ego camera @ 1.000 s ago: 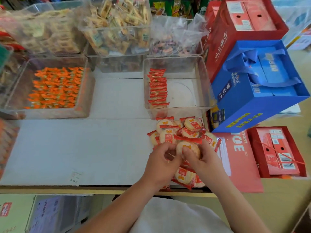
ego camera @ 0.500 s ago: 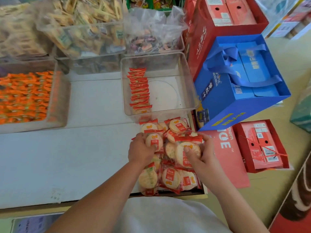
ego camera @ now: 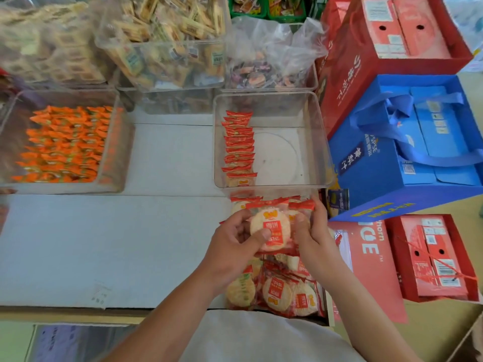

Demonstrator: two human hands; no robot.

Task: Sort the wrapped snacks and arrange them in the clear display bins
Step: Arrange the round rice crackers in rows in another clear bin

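Note:
Both hands hold a small stack of round rice crackers (ego camera: 270,227) in clear wrappers with red ends, just in front of a clear bin (ego camera: 324,142). My left hand (ego camera: 232,246) grips the stack's left side, thumb across the front cracker. My right hand (ego camera: 312,235) closes on the right side. Inside the bin a row of the same crackers (ego camera: 239,147) stands on edge along the left wall; the rest of its floor is bare. More loose wrapped crackers (ego camera: 277,291) lie in a pile under my hands at the table's front edge.
A clear bin of orange-wrapped snacks (ego camera: 65,145) sits at the left. Bins of tan wrapped biscuits (ego camera: 167,43) and bagged candies (ego camera: 264,71) stand at the back. Blue (ego camera: 407,152) and red (ego camera: 379,56) gift boxes crowd the right, with flat red boxes (ego camera: 431,257) below.
My hands have gathered several crackers from the pile into one stack and lifted it toward the bin's front wall. The camera has shifted, so the scene sits differently in view.

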